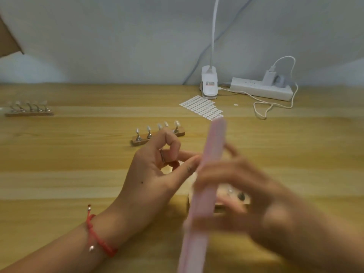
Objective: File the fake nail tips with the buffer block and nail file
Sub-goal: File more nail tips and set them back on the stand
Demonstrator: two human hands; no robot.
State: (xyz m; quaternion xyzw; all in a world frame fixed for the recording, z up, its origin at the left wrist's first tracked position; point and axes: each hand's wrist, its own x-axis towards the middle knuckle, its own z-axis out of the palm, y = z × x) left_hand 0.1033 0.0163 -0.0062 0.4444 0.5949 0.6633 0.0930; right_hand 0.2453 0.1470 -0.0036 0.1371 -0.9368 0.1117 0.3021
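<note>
Mid-filing. Gripping pink nail file [216, 138] in right hand [246, 184]; pinching, probably, one tip in left hand [155, 174]. Reckoned unfinished: near stand [140, 140] at twelve o'clock, far stand [29, 113] at ten.

The right hand [252, 198] is smeared by motion, so its grip round the pink nail file [212, 146] shows only as a blur. The file's near end runs off the bottom edge. File and hand hide most of a wooden stand [226, 208] and the left hand's [153, 174] fingertips. The far-left stand [29, 111] is soft, and the lamp [209, 81] neck leaves the top edge.
</note>
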